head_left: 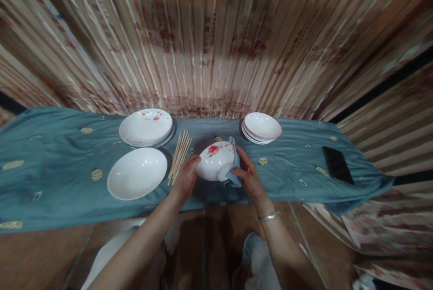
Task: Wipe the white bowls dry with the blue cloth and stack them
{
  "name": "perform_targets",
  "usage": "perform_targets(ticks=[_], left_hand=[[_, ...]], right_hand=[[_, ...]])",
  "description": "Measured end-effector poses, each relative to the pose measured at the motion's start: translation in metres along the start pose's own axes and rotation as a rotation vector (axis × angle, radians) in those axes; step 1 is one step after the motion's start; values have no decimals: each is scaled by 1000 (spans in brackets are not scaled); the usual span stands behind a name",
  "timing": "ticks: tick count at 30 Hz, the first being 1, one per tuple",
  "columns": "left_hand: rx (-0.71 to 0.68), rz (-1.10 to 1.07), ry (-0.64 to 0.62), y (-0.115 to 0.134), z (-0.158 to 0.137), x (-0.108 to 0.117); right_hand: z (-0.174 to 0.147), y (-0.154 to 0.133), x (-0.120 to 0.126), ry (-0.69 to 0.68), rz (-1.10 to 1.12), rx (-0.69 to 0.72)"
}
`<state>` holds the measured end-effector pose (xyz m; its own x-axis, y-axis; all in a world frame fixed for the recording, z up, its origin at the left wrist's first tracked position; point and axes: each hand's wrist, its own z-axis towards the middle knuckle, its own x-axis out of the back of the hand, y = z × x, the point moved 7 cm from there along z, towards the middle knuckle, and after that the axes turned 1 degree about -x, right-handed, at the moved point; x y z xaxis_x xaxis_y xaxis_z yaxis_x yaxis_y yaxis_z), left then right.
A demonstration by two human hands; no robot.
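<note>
A white bowl with red flowers is tilted on its side above the middle of the table, its foot ring turned toward me. My left hand grips the bowl's left edge, fingers closed on it. On the opposite side, my right hand presses a blue-grey cloth against the bowl, thumb near the foot. The bowl's inside is hidden from me. Just left of my left hand lie several wooden chopsticks side by side.
A large white bowl sits at the left front, before a stack of flowered plates. Stacked bowls with a red rim stand at the back right. A black phone lies on the tablecloth at right. A pleated curtain hangs behind.
</note>
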<state>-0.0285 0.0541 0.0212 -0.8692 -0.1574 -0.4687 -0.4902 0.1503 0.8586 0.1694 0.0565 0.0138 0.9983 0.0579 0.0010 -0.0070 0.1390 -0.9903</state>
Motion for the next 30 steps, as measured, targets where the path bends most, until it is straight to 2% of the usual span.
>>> perform_targets(ticks=[9, 14, 21, 30], left_hand=[[12, 90, -46, -1, -4, -3], [-9, 136, -67, -4, -2, 1], [-151, 240, -53, 5, 7, 11], [-135, 210, -55, 2, 2, 4]], right_hand=[[2, -24, 12, -3, 35, 33], [-2, -31, 12, -22, -115, 31], [-8, -41, 1, -56, -281, 94], [-16, -52, -18, -146, -517, 231]])
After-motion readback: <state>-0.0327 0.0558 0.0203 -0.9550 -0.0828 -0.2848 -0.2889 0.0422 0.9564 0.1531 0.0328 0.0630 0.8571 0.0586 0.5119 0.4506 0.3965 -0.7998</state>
